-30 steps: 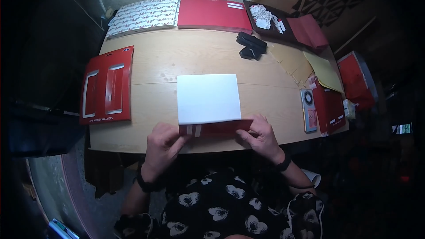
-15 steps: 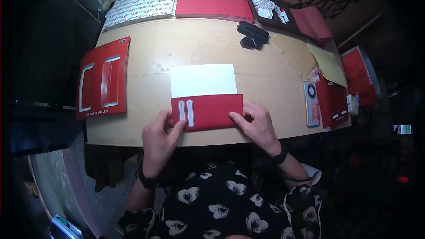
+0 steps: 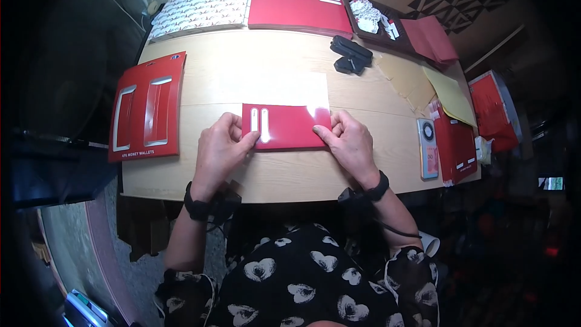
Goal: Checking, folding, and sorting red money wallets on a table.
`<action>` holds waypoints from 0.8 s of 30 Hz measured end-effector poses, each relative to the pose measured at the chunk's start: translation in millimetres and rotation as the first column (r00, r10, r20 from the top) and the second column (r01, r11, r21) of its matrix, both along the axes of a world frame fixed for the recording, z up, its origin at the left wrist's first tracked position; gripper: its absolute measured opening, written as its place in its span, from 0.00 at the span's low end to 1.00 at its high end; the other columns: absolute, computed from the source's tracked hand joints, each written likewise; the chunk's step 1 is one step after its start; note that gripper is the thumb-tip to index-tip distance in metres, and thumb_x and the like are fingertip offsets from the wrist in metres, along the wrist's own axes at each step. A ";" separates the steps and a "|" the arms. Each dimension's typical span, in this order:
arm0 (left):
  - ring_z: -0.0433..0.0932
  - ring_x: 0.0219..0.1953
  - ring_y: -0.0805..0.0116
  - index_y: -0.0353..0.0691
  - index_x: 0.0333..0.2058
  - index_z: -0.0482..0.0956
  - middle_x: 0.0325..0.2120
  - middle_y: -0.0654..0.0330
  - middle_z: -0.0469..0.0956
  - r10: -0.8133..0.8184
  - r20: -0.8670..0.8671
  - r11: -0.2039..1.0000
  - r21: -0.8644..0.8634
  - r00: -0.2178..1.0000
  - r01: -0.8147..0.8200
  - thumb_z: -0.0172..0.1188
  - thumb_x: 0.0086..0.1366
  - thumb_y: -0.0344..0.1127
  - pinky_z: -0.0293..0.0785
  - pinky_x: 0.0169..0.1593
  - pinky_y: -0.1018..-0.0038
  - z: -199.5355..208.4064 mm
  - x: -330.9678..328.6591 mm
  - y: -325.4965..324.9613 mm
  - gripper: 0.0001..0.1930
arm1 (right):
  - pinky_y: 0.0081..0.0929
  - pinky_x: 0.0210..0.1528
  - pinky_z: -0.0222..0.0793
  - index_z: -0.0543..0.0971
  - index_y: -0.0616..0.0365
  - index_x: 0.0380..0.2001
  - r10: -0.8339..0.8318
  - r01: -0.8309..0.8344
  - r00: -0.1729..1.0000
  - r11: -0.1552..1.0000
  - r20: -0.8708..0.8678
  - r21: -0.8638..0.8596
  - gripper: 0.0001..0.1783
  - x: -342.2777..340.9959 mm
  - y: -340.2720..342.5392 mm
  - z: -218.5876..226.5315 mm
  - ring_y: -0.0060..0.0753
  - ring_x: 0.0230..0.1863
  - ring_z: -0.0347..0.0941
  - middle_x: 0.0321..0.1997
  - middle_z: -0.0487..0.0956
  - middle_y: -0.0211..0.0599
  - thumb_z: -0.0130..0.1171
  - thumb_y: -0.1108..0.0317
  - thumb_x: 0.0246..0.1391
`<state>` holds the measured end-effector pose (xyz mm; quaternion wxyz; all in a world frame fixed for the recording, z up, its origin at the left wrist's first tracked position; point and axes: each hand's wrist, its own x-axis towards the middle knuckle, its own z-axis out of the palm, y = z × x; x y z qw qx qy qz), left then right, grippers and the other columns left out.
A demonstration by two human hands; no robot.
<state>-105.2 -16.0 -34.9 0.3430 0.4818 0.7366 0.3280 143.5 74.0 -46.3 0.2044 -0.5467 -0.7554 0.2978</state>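
Between my hands is a red paper wallet (image 3: 290, 127) with two long rounded white labels near its left end. A white panel (image 3: 284, 88) sticks out beyond its far edge and looks washed out by glare. My left hand (image 3: 225, 147) pinches the left end, thumb on top by the labels and fingers behind. My right hand (image 3: 350, 146) grips the right end likewise, its thumb on the red face. Both hands are over the near middle of the table. Whether the wallet touches the tabletop, I cannot tell.
A red display pack (image 3: 148, 109) with cut-out windows lies left. Along the back are patterned white sheets (image 3: 200, 12), a red card stack (image 3: 296, 11) and a dark tray (image 3: 374, 19). A black stapler-like tool (image 3: 351, 51), phone (image 3: 428, 148) and red packs (image 3: 452, 151) occupy the right.
Both hands, still gripping the wallet, have moved away from my body toward the middle of the table. A bright reflection now shows on the wallet's right upper corner.
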 end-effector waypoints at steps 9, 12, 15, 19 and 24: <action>0.81 0.22 0.76 0.32 0.39 0.76 0.24 0.58 0.83 0.104 -0.166 0.973 0.222 0.981 -0.066 0.68 0.64 0.32 0.77 0.28 0.79 -14.3 17.9 -23.5 0.12 | 0.47 0.67 0.60 0.69 0.61 0.64 0.327 -0.419 0.906 0.771 0.267 0.479 0.32 0.3 -31.3 -3.7 0.50 0.68 0.64 0.68 0.67 0.49 0.59 0.54 0.62; 0.81 0.22 0.76 0.32 0.40 0.76 0.24 0.58 0.83 0.098 -0.144 0.978 0.198 0.985 -0.068 0.68 0.64 0.32 0.77 0.28 0.78 -8.7 19.3 -19.4 0.12 | 0.51 0.77 0.44 0.62 0.58 0.70 0.539 -0.650 0.758 0.679 0.368 0.343 0.40 -1.2 -46.4 -10.6 0.49 0.77 0.50 0.76 0.58 0.46 0.51 0.43 0.65; 0.79 0.20 0.75 0.32 0.41 0.76 0.23 0.59 0.81 0.096 -0.163 0.979 0.194 0.982 -0.063 0.68 0.63 0.32 0.76 0.27 0.78 -10.1 17.3 -20.6 0.13 | 0.54 0.77 0.37 0.56 0.57 0.73 0.530 -0.665 0.725 0.705 0.439 0.246 0.46 -4.9 -46.0 -12.9 0.52 0.78 0.46 0.78 0.53 0.48 0.47 0.36 0.63; 0.80 0.31 0.69 0.33 0.48 0.76 0.35 0.52 0.81 0.109 -0.258 0.976 0.211 0.960 -0.054 0.67 0.63 0.30 0.76 0.33 0.73 -6.0 21.9 -23.7 0.17 | 0.58 0.76 0.38 0.57 0.57 0.72 0.564 -0.679 0.704 0.712 0.430 0.178 0.48 -5.3 -43.0 -12.0 0.56 0.78 0.46 0.77 0.52 0.51 0.52 0.37 0.59; 0.66 0.64 0.57 0.39 0.65 0.68 0.66 0.49 0.62 -0.072 -0.656 0.934 0.221 0.751 0.282 0.64 0.66 0.34 0.63 0.63 0.58 -7.2 26.6 -22.3 0.30 | 0.60 0.76 0.38 0.57 0.59 0.72 0.574 -0.690 0.694 0.703 0.435 0.172 0.48 -6.0 -43.4 -13.4 0.57 0.77 0.46 0.77 0.52 0.52 0.53 0.37 0.59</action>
